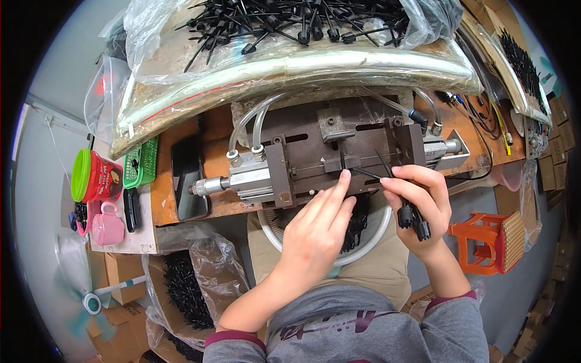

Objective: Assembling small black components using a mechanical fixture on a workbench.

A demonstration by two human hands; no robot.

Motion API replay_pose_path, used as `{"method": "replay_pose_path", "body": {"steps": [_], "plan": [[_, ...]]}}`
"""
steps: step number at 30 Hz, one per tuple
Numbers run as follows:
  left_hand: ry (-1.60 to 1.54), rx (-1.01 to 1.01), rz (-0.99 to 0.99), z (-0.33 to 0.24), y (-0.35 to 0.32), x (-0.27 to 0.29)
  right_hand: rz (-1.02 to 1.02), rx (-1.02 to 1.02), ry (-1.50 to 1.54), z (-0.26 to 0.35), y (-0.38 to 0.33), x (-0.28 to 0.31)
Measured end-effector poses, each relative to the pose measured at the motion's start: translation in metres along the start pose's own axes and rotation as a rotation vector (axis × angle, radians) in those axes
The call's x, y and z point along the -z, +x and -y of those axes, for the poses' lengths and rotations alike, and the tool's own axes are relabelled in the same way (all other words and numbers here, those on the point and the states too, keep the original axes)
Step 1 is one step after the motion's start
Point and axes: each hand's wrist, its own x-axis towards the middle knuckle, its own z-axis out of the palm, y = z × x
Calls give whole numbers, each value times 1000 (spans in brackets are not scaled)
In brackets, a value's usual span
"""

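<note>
Black plastic rods [417, 226], two as far as we can see, are pinched between thumb and fingers of our right hand [425, 202], knobbed heads hanging below the grip, probably so the thin shafts stay free to aim. One shaft points left, its tip just beside our other fingertips. Our left hand [315, 235] is mostly open, fingers nearly straight, reaching to the small block [331, 165] on the metal jig [302, 152]; we see nothing gripped, but cannot tell whether it steadies something. Below the front edge of the desk [163, 190], a white basin [385, 225] holds black parts at our lap, likely for easy reach.
</note>
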Motion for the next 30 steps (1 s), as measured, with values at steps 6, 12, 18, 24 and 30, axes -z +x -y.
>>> {"method": "replay_pose_path", "body": {"steps": [6, 12, 18, 24, 30], "plan": [[46, 42, 39, -1, 17, 2, -37, -45, 103, 0, -6, 4], [20, 101, 87, -5, 20, 11, 21, 69, -13, -1, -2, 13], [-715, 180, -26, -26, 16, 25, 61, 238, -119, 4, -9, 1], [-843, 271, -158, -30, 12, 16, 26, 216, -130, 10, -5, -5], [-640, 215, -191, -26, 7, 17, -46, 131, -76, 10, -5, -15]]}}
